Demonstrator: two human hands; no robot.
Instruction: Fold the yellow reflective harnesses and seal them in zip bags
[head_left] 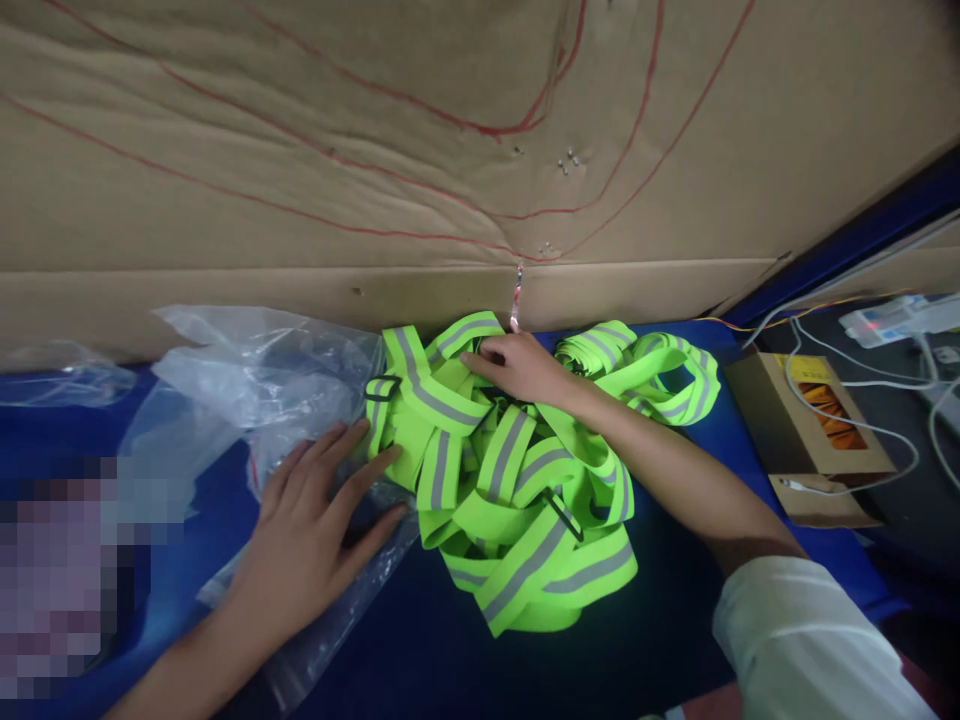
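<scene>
A tangled pile of neon-yellow reflective straps (517, 470) with grey stripes and black buckles lies on a blue surface. My left hand (319, 510) rests spread over a clear plastic bag (292, 370), its fingertips touching the pile's left edge. At the back of the pile, my right hand (521, 368) is closed, with its fingers bent against a strap; its grip is partly hidden. A black buckle (382, 388) shows at the left of the pile, and another buckle (562, 515) sits near its front.
A cardboard wall (420, 180) with red curved lines rises behind the blue surface (375, 650). An open cardboard box (802, 420) with orange contents stands at the right, near white cables (911, 460) and a white device (885, 320).
</scene>
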